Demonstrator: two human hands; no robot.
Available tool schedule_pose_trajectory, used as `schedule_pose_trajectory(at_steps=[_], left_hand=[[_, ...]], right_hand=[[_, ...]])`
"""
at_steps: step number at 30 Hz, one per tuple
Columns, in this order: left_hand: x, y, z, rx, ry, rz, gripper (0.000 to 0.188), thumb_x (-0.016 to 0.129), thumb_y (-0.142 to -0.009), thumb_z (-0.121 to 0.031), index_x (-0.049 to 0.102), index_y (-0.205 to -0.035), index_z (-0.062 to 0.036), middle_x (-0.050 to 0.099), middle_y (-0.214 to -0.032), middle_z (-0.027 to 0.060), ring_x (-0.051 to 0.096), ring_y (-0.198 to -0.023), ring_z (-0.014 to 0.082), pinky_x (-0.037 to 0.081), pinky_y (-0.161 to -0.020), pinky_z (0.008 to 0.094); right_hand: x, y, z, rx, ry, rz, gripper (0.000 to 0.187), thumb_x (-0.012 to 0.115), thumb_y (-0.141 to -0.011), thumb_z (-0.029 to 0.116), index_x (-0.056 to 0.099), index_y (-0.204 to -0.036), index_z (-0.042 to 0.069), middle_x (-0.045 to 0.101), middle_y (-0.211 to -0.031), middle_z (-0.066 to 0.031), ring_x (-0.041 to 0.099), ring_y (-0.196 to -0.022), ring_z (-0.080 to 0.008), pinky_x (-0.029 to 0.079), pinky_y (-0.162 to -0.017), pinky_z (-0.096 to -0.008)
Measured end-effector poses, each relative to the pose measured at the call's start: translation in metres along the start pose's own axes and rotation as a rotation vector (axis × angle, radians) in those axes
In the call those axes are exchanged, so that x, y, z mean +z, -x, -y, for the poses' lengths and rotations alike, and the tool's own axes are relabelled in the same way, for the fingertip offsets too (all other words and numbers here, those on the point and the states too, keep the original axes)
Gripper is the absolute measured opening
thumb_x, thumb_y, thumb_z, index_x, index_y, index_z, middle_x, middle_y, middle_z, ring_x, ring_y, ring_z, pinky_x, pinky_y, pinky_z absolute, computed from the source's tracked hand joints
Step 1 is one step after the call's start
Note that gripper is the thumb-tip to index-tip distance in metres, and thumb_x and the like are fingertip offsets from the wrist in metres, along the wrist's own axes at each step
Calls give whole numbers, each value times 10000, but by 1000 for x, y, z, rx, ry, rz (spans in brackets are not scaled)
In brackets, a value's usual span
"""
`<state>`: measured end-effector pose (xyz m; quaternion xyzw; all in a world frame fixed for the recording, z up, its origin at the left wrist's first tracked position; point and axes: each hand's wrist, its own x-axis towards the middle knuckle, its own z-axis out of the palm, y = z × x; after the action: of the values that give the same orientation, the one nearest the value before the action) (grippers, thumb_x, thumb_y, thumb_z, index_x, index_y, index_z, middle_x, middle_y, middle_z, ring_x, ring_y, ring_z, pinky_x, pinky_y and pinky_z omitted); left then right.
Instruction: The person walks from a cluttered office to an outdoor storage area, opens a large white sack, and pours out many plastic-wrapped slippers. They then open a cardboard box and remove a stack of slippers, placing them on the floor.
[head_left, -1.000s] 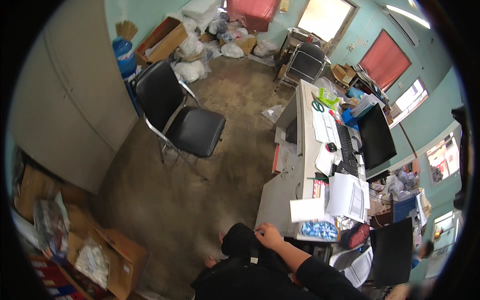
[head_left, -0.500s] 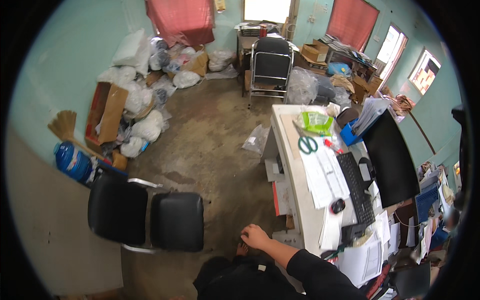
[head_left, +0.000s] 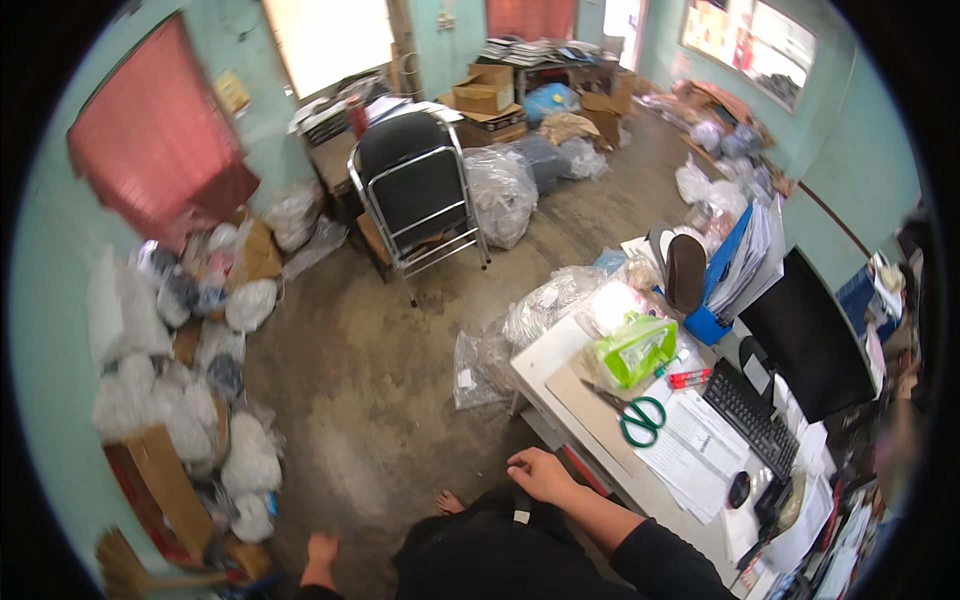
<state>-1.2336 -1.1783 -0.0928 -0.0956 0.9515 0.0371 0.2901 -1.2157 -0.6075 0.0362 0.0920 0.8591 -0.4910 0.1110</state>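
Note:
My right hand (head_left: 542, 475) hangs beside the near left edge of a white desk, just in front of my dark clothing. Its fingers are curled and I see nothing in them. Low on the left, my left hand (head_left: 322, 551) hangs over the floor, its fingers hidden and a little blurred. Neither hand touches anything that I can make out. On the desk (head_left: 548, 362), the nearest things to my right hand are scissors (head_left: 640, 420) with green handles, printed sheets (head_left: 694, 445) and a black mouse (head_left: 739, 490).
A folding chair (head_left: 410, 185) stands ahead by a back table. Stuffed plastic bags (head_left: 165, 395) and an open carton (head_left: 165, 490) line the left wall. Clear plastic (head_left: 478, 372) lies on the floor beside the desk. A monitor (head_left: 812, 335) and keyboard (head_left: 750, 415) sit on the right.
My view has swung to the right and moved forward. The black chair at left has gone out of view. My left hand has come into view; my right hand stays curled.

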Motion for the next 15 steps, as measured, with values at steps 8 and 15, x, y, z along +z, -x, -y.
schedule_pose_trajectory(at_steps=[8, 15], left_hand=[[-378, -275, -342, 698, 848, -292, 284, 603, -958, -197, 652, -1128, 26, 685, -847, 67, 606, -686, 122, 483, -616, 264], [-382, -409, -361, 187, -147, 226, 440, 655, -849, -411, 695, -1026, -10, 713, -980, 186, 689, -903, 336, 530, -817, 447]], right_hand=[[-23, -219, 38, 30, -254, -146, 281, 653, -877, 256, 695, -1051, 39, 671, -1011, -173, 687, -910, -288, 535, -803, -390], [-129, -424, 49, -82, -414, 238, 368, 667, -905, 406, 719, -1006, 57, 715, -906, -82, 661, -848, -185, 503, -777, -326]])
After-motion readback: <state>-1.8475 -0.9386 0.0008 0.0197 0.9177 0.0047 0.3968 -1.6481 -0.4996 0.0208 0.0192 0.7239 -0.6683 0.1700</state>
